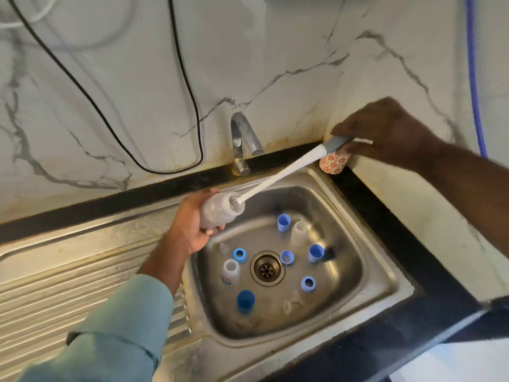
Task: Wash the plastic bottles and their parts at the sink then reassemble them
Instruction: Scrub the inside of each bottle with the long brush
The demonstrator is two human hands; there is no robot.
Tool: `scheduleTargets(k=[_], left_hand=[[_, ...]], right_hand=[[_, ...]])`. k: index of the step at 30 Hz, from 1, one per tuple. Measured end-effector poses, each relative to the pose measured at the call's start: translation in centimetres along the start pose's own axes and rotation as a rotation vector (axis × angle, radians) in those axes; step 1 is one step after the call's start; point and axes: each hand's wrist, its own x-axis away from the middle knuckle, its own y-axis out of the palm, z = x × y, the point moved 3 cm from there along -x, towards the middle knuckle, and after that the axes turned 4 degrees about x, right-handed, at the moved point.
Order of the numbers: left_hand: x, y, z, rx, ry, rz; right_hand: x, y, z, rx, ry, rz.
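Note:
My left hand (190, 224) grips a clear plastic bottle (217, 213) tilted over the sink's left edge, its mouth facing right. My right hand (385, 130) holds the grey grip of a long white bottle brush (283, 175), whose bristle head sits in the bottle's mouth. On the floor of the steel sink (380, 260) lie several blue caps and rings, such as a blue cap (283, 222) and a blue ring (239, 255). Another clear bottle (299, 230) stands at the back of the basin, and a small bottle (230, 271) at the left.
A chrome tap (242, 142) stands behind the sink, with no water seen running. A red-patterned cup (333, 162) sits at the back right corner under my right hand. A ribbed steel drainboard (68, 285) lies to the left. A black cable (176, 78) hangs on the marble wall.

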Motion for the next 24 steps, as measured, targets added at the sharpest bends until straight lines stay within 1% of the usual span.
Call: scheduleTargets(k=[3,5,6,7,9,11,12,13,14,15,16,17,19,21,22,23,24], left_hand=[[-0.5,-0.1,-0.6,0.184,-0.027,0.075],[-1.0,-0.2,-0.6,0.262,-0.012,0.171],[-1.2,-0.1,-0.6,0.28,-0.007,0.235],[-1.5,-0.1,-0.5,0.288,0.003,0.31],[-2.3,-0.1,0.1,0.274,0.059,0.462],[-3.0,-0.3,1.1,0.222,0.178,0.566],[-3.4,-0.4,1.7,0.173,0.25,0.586],[-3.6,-0.5,2.1,0.11,0.317,0.597],[-3.7,-0.7,2.5,0.043,0.377,0.614],[-3.8,-0.8,2.8,-0.023,0.431,0.63],[-3.9,-0.9,3.0,-0.096,0.481,0.639],[-4.0,-1.0,3.2,-0.181,0.523,0.639],[-3.9,-1.0,3.3,-0.374,0.576,0.625],[-3.8,-1.1,3.0,-0.524,0.597,0.601],[-3.6,-1.2,2.8,-0.573,0.592,0.59],[-3.4,-1.3,2.7,-0.602,0.577,0.579],[-3.3,-1.5,2.6,-0.614,0.555,0.561]], right_hand=[[2.6,3.3,-1.4,-0.155,0.155,-0.053],[4.5,5.6,-2.9,-0.246,0.358,-0.098],[5.7,6.7,-4.0,-0.329,0.491,-0.16],[6.8,7.8,-5.7,-0.447,0.631,-0.258],[8.6,9.5,-10.2,-0.801,0.913,-0.439],[10.0,9.9,-15.1,-1.158,1.2,-0.594],[10.5,9.7,-17.3,-1.329,1.306,-0.683],[10.7,9.1,-18.9,-1.486,1.376,-0.779],[10.4,8.1,-20.1,-1.615,1.406,-0.866],[10.1,7.1,-20.6,-1.683,1.403,-0.92],[9.4,5.9,-20.5,-1.682,1.393,-0.947],[8.7,4.9,-19.9,-1.608,1.377,-0.945],[7.1,2.9,-18.2,-1.337,1.249,-0.903],[5.4,1.2,-16.1,-0.99,1.034,-0.824],[4.6,0.3,-15.0,-0.751,0.89,-0.807],[4.0,-0.3,-13.7,-0.464,0.724,-0.753],[3.2,-0.9,-12.5,-0.199,0.546,-0.637]])
